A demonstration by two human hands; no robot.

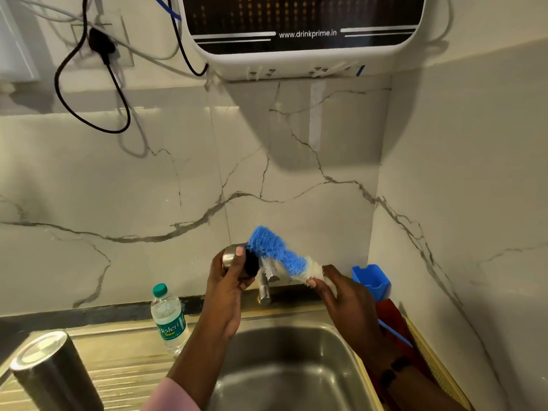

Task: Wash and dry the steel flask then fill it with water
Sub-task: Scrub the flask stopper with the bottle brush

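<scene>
The steel flask (pixel 50 372) stands at the lower left of the frame on the draining board, with a plastic water bottle (pixel 168 317) to its right, near the sink (pixel 296 375) rim. At centre, my left hand (pixel 228 292) grips the flask's steel cap (pixel 237 259) above the sink. The blue-and-white bottle brush (pixel 278 252) touches the cap's dark underside. My right hand (pixel 347 304) pinches the white end of the brush. A blue holder (pixel 372 280) sits at the right, against the wall.

A home kitchen: steel sink (pixel 353 360) with tap (pixel 264 287) (marble-look tiles behind), wall-mounted water purifier (pixel 302 34).
</scene>
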